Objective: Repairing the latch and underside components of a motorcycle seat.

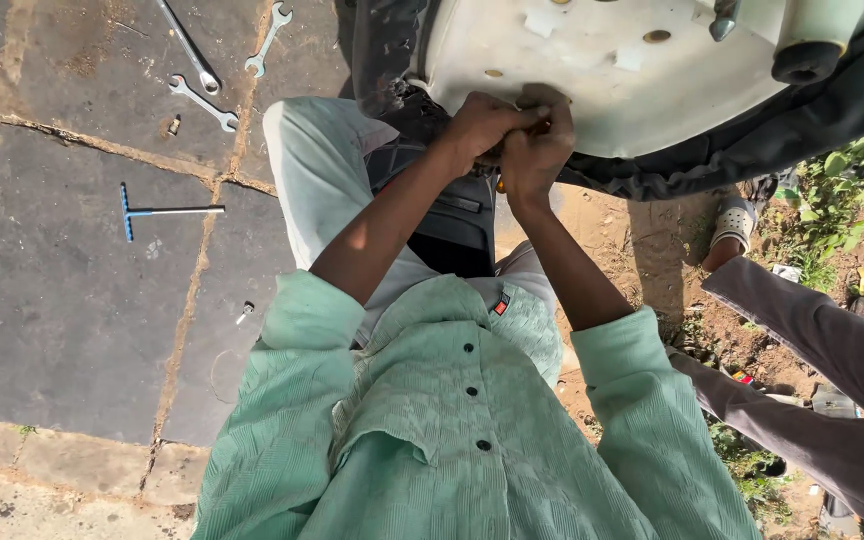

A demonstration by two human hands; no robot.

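Whatever is being pinched is hidden: left hand (480,125) and right hand (539,140) are pressed together, fingers curled tight, against the lower edge of a pale plastic panel (592,70), itself cut off above. Spanners (214,70) and a blue-handled T-wrench (157,211) lie well left of the hands on the stone floor (62,300).

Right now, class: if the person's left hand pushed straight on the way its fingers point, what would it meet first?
The left hand points up-right, pressed beside the right hand. It would most likely meet the pale plastic panel first; the fingers already seem to touch its edge, though depth is unclear.
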